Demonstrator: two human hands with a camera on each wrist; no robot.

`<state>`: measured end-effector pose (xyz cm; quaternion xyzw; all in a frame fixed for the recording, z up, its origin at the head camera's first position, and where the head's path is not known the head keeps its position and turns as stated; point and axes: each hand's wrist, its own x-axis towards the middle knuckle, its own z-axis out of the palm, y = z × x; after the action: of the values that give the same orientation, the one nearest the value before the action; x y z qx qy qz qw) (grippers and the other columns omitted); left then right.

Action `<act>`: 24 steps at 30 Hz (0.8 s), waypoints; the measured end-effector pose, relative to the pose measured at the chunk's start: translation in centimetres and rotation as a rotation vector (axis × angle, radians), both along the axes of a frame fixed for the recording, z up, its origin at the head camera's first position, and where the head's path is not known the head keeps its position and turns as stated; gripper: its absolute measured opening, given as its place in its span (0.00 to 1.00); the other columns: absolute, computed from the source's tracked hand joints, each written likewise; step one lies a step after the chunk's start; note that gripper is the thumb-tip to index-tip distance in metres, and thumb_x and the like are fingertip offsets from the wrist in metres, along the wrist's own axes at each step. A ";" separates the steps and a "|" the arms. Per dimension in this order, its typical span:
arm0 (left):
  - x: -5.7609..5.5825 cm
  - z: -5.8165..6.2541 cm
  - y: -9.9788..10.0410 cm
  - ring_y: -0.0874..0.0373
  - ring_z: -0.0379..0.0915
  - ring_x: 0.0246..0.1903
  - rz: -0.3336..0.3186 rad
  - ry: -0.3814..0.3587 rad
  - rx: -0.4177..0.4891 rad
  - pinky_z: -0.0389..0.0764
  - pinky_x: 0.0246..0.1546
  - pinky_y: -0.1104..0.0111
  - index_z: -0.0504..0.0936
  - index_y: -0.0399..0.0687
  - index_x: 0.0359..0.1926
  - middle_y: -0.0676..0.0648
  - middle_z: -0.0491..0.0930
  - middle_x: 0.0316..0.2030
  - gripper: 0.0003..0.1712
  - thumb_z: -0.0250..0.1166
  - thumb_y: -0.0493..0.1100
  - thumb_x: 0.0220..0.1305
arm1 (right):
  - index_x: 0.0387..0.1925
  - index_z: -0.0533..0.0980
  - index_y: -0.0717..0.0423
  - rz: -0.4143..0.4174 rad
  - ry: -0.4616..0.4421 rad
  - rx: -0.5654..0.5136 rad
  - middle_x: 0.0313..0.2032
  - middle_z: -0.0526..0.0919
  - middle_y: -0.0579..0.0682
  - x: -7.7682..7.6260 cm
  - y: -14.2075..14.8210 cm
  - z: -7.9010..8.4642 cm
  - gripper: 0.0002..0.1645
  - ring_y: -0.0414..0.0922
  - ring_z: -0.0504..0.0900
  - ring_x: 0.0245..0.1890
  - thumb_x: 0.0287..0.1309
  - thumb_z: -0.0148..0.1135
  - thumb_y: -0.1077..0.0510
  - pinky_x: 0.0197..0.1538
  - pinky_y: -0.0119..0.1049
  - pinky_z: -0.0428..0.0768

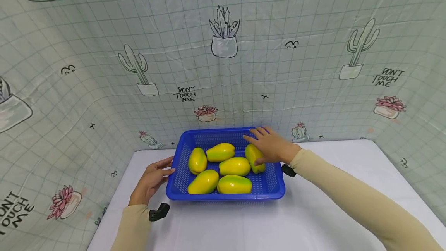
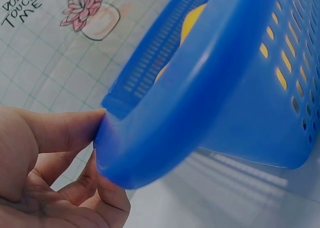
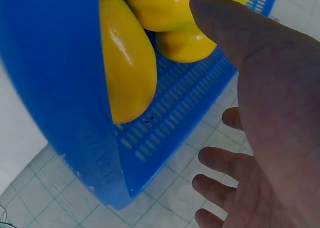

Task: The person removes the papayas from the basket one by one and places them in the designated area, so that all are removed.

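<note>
printed cloth (image 1: 265, 65) is filling the upper frame; lower centre, a basket (image 1: 265, 196) is holding six fruits (image 1: 234, 166), the left hand (image 1: 153, 177) pinching its rim (image 2: 150, 138), ideally steadily, the right hand (image 1: 273, 145) hovering, spread and empty, over the rightmost fruit (image 1: 252, 156).

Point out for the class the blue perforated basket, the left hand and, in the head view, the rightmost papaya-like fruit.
Blue perforated basket (image 1: 225, 196): head view, front rim.
Left hand (image 1: 151, 181): head view, middle of the hand.
Rightmost papaya-like fruit (image 1: 252, 154): head view, uncovered left side.
</note>
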<state>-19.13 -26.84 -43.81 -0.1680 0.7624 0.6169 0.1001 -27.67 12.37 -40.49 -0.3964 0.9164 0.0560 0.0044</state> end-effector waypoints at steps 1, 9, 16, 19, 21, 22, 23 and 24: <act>0.0 0.0 0.0 0.53 0.76 0.49 0.001 0.000 0.000 0.79 0.51 0.69 0.67 0.36 0.78 0.30 0.67 0.73 0.34 0.62 0.30 0.74 | 0.77 0.66 0.58 0.000 -0.003 0.009 0.73 0.69 0.66 -0.1 -0.1 0.0 0.54 0.66 0.67 0.73 0.60 0.75 0.35 0.76 0.64 0.63; -0.2 -0.1 -0.2 0.53 0.76 0.49 -0.005 -0.011 0.013 0.79 0.49 0.70 0.66 0.36 0.78 0.30 0.66 0.74 0.34 0.62 0.31 0.75 | 0.77 0.67 0.57 -0.010 -0.038 0.076 0.72 0.70 0.65 -0.5 -1.1 -0.4 0.54 0.65 0.68 0.73 0.59 0.75 0.34 0.75 0.62 0.64; -0.2 -0.1 -0.3 0.53 0.76 0.49 -0.004 -0.019 0.018 0.79 0.49 0.70 0.66 0.38 0.78 0.31 0.66 0.74 0.34 0.62 0.31 0.75 | 0.78 0.66 0.57 -0.044 -0.088 0.123 0.73 0.69 0.65 -0.8 -1.8 -0.7 0.55 0.65 0.68 0.73 0.60 0.74 0.33 0.76 0.62 0.63; -0.2 -0.2 -0.3 0.54 0.76 0.48 -0.005 -0.017 0.022 0.79 0.48 0.71 0.67 0.38 0.78 0.31 0.67 0.74 0.34 0.62 0.31 0.75 | 0.77 0.66 0.57 -0.057 -0.101 0.146 0.73 0.69 0.65 -1.0 -2.2 -0.9 0.55 0.65 0.68 0.73 0.59 0.74 0.32 0.76 0.61 0.63; -0.3 -0.2 -0.3 0.54 0.76 0.48 -0.005 -0.015 0.024 0.79 0.48 0.71 0.67 0.38 0.78 0.31 0.67 0.73 0.34 0.62 0.31 0.75 | 0.77 0.66 0.57 -0.070 -0.111 0.164 0.73 0.69 0.65 -1.1 -2.5 -1.0 0.55 0.65 0.68 0.73 0.59 0.74 0.32 0.77 0.61 0.63; -0.2 -0.2 -0.3 0.54 0.76 0.48 -0.006 -0.015 0.024 0.79 0.48 0.71 0.67 0.38 0.78 0.31 0.67 0.73 0.34 0.62 0.31 0.75 | 0.78 0.66 0.57 -0.073 -0.114 0.175 0.73 0.69 0.65 -1.2 -2.7 -1.1 0.56 0.64 0.68 0.73 0.59 0.74 0.32 0.77 0.60 0.63; -0.2 -0.3 -0.3 0.54 0.77 0.48 -0.007 -0.014 0.023 0.79 0.48 0.71 0.67 0.38 0.78 0.31 0.67 0.73 0.34 0.62 0.31 0.75 | 0.77 0.66 0.57 -0.078 -0.115 0.182 0.73 0.70 0.65 -1.3 -2.9 -1.1 0.56 0.64 0.68 0.73 0.59 0.75 0.32 0.77 0.60 0.63; -0.2 -0.3 -0.3 0.54 0.76 0.48 -0.008 -0.015 0.022 0.79 0.48 0.71 0.67 0.38 0.78 0.31 0.67 0.73 0.34 0.62 0.31 0.75 | 0.77 0.66 0.57 -0.084 -0.120 0.193 0.73 0.69 0.65 -1.3 -3.1 -1.2 0.56 0.64 0.68 0.73 0.59 0.75 0.32 0.77 0.60 0.63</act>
<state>-19.36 -27.19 -44.12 -0.1682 0.7555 0.6236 0.1101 -29.00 9.28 -41.65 -0.3582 0.9206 0.1198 0.0995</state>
